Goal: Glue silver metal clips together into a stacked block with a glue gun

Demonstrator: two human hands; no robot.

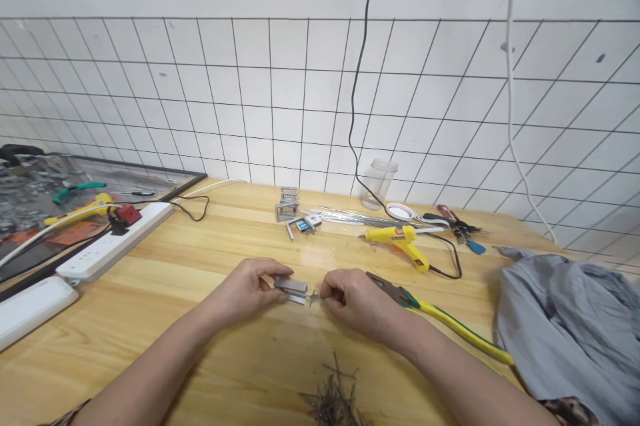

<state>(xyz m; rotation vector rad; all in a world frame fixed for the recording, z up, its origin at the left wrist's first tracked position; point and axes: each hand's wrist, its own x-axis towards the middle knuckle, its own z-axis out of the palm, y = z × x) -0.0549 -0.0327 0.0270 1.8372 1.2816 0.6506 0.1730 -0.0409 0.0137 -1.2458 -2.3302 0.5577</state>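
Observation:
My left hand (247, 291) is closed around a small grey metal block (291, 289) just above the wooden bench (200, 259). My right hand (353, 299) pinches a tiny metal piece (313, 295) at the block's right end. Both hands meet at the middle of the bench. A pile of thin dark metal pins (334, 399) lies close in front of me.
Pliers with yellow-green handles (440, 323) lie right of my right hand. A yellow glue gun (400, 243), scissors (415, 215), small metal frames (290, 207), thin rods and a clear jar (379, 183) sit further back. White power strips (113, 243) lie left, grey cloth (565, 326) right.

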